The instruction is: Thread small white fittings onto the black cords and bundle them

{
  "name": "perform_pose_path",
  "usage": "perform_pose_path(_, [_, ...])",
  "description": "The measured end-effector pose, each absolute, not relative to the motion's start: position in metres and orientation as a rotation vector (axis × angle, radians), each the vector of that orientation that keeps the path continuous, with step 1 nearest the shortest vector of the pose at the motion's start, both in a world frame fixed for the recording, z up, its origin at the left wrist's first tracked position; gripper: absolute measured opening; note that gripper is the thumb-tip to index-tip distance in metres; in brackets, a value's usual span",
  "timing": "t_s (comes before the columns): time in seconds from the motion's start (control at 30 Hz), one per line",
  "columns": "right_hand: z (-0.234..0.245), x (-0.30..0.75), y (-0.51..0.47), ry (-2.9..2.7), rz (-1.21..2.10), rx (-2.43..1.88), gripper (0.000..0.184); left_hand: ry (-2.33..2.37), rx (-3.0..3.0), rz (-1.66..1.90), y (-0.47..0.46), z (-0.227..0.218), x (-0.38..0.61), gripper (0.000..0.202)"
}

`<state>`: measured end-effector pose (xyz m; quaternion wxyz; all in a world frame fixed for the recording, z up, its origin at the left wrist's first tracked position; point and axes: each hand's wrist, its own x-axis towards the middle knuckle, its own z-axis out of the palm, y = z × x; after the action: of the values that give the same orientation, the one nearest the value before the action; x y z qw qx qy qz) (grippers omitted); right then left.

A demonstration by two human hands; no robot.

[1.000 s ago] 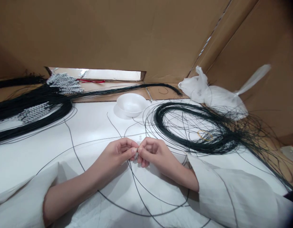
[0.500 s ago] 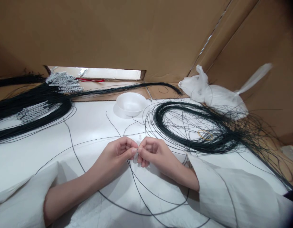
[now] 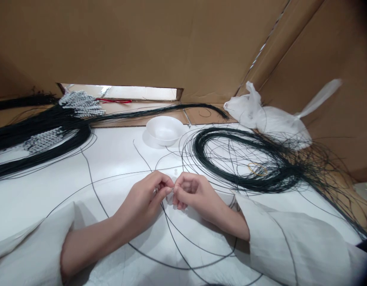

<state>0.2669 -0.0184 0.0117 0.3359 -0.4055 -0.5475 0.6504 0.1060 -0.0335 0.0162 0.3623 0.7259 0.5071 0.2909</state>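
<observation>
Both sleeves look like the same cloth: off-white going pale grey, matte, plain. Left sleeve is wide, soft folds, one darker crease toward the bottom-left corner; left cuff sits loose around the left forearm. Right sleeve is just as roomy, reaches closer to the wrist, with a thin dark line curving down it (seam or stray cord, can't tell). Right forearm bare past the cuff. Left hand and right hand bare too; nails too small to read.
</observation>
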Motion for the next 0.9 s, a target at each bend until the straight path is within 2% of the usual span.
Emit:
perform_pose_path(0.67, [0.009,0.269,-0.019,-1.576,1.63,-1.114,0.014,1.346,1.865,0.782,-0.034,0.013,0.105,0.01])
perform_pose_path(0.9, [0.001,0.271,-0.018,-1.656,1.591,-1.097,0.012,1.36,1.908,0.778,-0.037,0.016,0.107,0.013])
